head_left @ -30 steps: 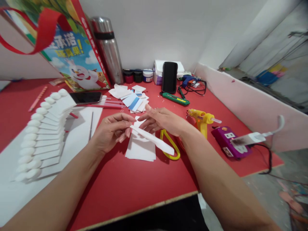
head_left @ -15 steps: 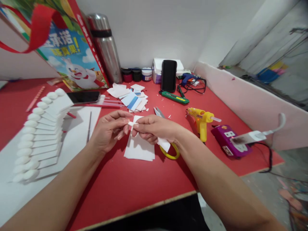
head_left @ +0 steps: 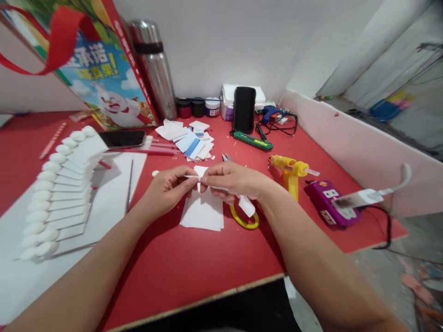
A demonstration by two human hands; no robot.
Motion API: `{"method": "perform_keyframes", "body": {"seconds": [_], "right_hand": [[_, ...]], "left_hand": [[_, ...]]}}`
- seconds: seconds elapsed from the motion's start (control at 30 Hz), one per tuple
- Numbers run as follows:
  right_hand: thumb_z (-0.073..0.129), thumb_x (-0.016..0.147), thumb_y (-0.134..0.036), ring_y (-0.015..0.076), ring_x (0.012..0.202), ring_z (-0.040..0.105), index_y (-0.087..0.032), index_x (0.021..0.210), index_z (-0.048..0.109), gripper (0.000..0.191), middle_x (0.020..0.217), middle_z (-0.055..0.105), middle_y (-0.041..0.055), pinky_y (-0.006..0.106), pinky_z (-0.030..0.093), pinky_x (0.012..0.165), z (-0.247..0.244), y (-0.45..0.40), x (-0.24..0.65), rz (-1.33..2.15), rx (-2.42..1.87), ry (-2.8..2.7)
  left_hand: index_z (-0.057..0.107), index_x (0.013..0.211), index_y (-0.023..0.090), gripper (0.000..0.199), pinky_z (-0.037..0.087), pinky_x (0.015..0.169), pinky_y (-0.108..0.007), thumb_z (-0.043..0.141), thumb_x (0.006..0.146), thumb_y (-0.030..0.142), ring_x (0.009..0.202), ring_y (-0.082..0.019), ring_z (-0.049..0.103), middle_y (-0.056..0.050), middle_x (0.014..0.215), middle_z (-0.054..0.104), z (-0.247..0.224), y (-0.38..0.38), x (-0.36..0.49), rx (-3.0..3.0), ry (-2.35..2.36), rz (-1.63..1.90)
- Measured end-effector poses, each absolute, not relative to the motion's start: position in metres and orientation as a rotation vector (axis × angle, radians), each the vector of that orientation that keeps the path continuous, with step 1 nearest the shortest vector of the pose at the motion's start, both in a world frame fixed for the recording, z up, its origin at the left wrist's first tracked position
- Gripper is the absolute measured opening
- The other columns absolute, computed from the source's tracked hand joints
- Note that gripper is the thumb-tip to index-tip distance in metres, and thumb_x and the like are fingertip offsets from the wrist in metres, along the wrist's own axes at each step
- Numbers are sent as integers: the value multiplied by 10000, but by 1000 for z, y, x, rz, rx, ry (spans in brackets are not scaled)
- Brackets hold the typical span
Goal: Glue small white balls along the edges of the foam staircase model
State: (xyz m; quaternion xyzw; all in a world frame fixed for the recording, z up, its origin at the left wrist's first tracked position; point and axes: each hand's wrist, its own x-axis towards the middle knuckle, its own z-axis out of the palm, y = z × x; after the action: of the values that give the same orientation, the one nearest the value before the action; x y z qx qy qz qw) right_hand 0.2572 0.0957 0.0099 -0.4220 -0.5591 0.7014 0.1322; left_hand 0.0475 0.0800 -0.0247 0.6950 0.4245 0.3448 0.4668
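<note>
My left hand [head_left: 172,185] pinches a thin white piece between thumb and fingertips. My right hand [head_left: 235,180] grips a white paper strip [head_left: 246,206], whose curled end sticks out below the palm. The fingertips of both hands meet where strip and thin piece come together. A small white oval [head_left: 155,173] shows behind my left hand; whether it belongs to the held piece I cannot tell. Beneath the hands lie white paper sheets [head_left: 202,214]. Scissors [head_left: 246,225] with yellow handles rest under my right hand, partly covered.
To the left, a curved row of white pieces with oval ends [head_left: 46,193] lies on white board. Paper scraps [head_left: 190,140], a green utility knife [head_left: 252,140] and a phone [head_left: 122,138] lie farther back. A yellow glue gun [head_left: 292,170] and purple power strip [head_left: 328,203] are right.
My left hand has moved right and closed in on the right hand, its fingers turned over. The strip's loose end has shifted right and curled. The white oval has come into view.
</note>
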Motion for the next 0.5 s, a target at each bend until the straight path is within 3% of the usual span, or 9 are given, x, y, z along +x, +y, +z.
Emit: {"method": "perform_keyframes", "body": {"seconds": [0.1,0.23,0.5], "right_hand": [[490,1014,-173,43,443,405,-112,819,652,260,612,544,-22,171,376,454,8,97,259,2015,-1224,-1723],[473,1011,-168,39,428,275,-117,823,641,257,541,359,-83,153,242,410,6,100,263,2139,-1191,-1669],[481,968,-216,39,396,148,-155,732,590,267,477,258,-108,144,164,356,8,101,261,2224,-1242,-1439]], "left_hand": [[698,854,170,241,443,634,-236,581,970,347,679,-142,602,-39,787,697,-24,80,47,1853,1006,793],[694,910,178,275,429,690,-247,498,1024,332,750,-146,598,-30,843,677,-28,80,46,2086,961,699],[609,967,165,207,411,686,-288,410,1025,177,779,-182,582,-56,886,638,-35,79,47,2504,1010,654]]}}
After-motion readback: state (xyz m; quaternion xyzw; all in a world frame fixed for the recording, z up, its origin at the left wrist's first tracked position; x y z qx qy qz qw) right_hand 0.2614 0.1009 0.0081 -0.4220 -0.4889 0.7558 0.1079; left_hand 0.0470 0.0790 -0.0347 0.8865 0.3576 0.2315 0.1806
